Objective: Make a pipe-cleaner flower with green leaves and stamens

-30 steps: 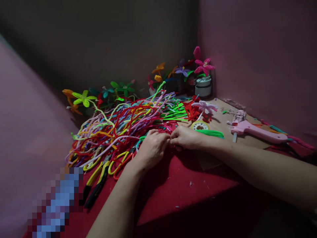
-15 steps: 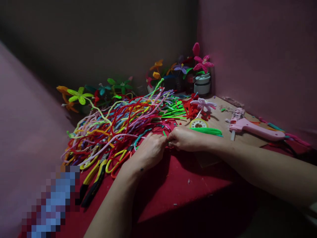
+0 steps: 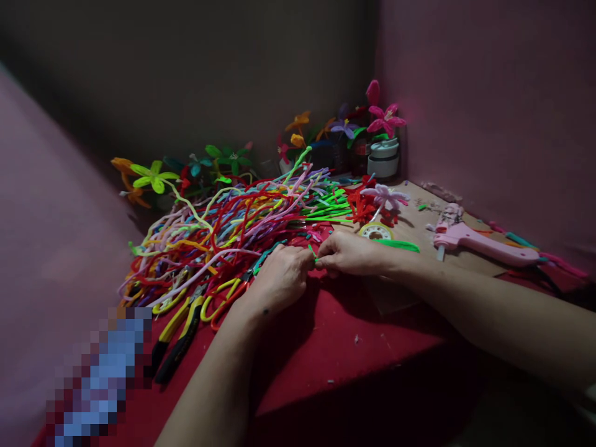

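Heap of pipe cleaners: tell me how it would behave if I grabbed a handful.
The heap of pipe cleaners would probably snag and drag neighbours along, since its strands cross and tangle. It may feel light, the strands being thin. They likely bend easily, as many lie curved.

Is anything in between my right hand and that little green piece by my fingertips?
Nothing visible is: the right hand pinches the green piece directly, and the left hand is close on its other side.

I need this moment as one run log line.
left hand: beside thin green strip | right hand: pinching strip | pink plastic glue gun: untouched
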Demonstrator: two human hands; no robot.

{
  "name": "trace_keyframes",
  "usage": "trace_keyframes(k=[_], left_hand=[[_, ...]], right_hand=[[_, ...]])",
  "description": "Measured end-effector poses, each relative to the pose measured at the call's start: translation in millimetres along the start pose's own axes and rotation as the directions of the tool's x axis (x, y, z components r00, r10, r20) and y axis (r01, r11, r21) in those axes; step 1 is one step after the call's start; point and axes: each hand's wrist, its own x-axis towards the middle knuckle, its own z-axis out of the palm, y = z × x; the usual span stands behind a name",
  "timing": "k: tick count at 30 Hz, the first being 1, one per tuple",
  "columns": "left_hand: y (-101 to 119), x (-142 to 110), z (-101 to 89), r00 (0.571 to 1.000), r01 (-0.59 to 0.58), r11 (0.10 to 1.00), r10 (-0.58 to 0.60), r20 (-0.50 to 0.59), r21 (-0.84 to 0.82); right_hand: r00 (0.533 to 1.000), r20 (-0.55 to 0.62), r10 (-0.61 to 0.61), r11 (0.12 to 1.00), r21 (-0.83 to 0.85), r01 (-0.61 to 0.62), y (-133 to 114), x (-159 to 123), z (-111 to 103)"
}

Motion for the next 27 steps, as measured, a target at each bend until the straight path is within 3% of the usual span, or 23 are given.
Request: trace_keyframes(k=[11, 21, 27], left_hand=[[-2.7, 0.7, 3.0, 0.998, 0.026, 0.988, -0.035, -0.054, -0.150], [1.1, 1.0, 1.9, 0.998, 0.058, 0.977, -0.056, 0.017, -0.205], [2.6, 1.0, -1.5, 0.996, 0.083, 0.963, -0.074, 0.048, -0.256]], right_hand=[[0.995, -0.086, -0.054, 0.991, -0.127, 0.043, -1.1, -0.6, 2.3], [0.993, -0.085, -0.077, 0.974, -0.221, 0.057, 3.1, 3.4, 2.7], [0.995, -0.030, -0.093, 0.982, -0.165, 0.087, 3.7, 1.7, 2.9]])
